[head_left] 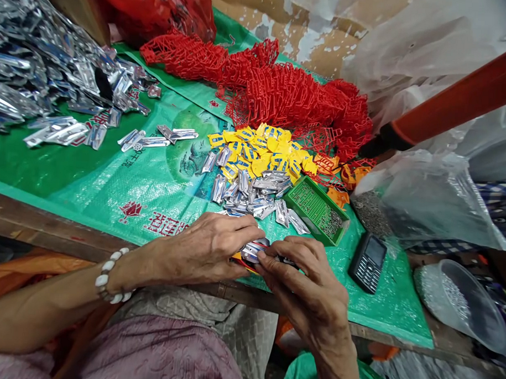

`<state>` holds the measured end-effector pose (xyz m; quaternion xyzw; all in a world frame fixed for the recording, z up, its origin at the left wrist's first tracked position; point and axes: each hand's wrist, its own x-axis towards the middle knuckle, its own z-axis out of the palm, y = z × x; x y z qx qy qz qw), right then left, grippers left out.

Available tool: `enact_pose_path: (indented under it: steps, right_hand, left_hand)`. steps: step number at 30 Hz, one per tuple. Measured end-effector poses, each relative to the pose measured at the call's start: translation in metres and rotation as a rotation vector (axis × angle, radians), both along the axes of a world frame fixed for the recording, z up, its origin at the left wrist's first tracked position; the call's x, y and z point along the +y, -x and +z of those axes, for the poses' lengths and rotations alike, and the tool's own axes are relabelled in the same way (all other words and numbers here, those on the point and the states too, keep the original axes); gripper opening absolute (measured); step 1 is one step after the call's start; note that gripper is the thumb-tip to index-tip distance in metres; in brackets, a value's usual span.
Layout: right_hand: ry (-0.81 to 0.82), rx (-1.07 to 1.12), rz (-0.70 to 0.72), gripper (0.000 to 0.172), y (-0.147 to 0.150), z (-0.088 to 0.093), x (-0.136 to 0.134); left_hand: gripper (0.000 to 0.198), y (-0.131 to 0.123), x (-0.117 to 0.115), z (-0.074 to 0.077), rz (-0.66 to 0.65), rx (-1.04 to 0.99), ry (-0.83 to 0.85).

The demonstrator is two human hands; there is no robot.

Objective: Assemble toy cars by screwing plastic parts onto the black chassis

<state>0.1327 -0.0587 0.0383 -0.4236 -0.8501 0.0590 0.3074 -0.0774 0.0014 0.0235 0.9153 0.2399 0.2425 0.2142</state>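
My left hand (211,249) and my right hand (303,279) meet at the table's near edge, both closed on one small piece (252,251) made of silver foil with red and yellow parts. A white bead bracelet (109,273) circles my left wrist. Just beyond my hands lies a pile of silver foil pieces (253,192), and behind it a pile of yellow and blue cards (258,151). A green tray (316,208) holding tiny metal bits sits right of the foil pile.
A green woven sheet (112,173) covers the table. Red plastic frames (281,91) heap at the back; a large mound of silver foil (37,60) fills the far left. A black phone (369,262) lies at the right, beside clear plastic bags (422,201) and a bowl (460,302).
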Motion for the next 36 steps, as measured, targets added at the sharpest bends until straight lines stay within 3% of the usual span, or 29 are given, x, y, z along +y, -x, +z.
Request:
enact_pose_path:
  steps: [5, 8, 11, 18, 28, 36]
  right_hand:
    - [0.030, 0.018, -0.046, 0.022, -0.001, 0.001, 0.000]
    - [0.061, 0.023, -0.063, 0.029, -0.005, -0.002, -0.004]
    - [0.107, 0.113, -0.048, 0.033, -0.006, -0.007, -0.005]
    - [0.286, 0.421, -0.094, 0.023, -0.001, -0.010, 0.000]
    - [0.358, 0.567, -0.078, 0.031, -0.006, -0.015, 0.005]
    - [0.578, 0.640, -0.132, 0.016, -0.005, -0.009, 0.008]
  left_hand:
    - [0.025, 0.000, 0.000, -0.002, -0.013, -0.046, 0.008]
    - [0.025, 0.001, -0.002, -0.002, 0.000, -0.063, -0.017]
    - [0.030, 0.000, -0.004, -0.002, 0.009, -0.060, 0.000]
    - [0.024, -0.006, -0.005, 0.001, 0.045, -0.068, 0.090]
    - [0.025, -0.006, -0.008, 0.004, 0.074, -0.102, -0.006]
    - [0.012, -0.010, -0.002, 0.019, 0.145, -0.061, 0.365]
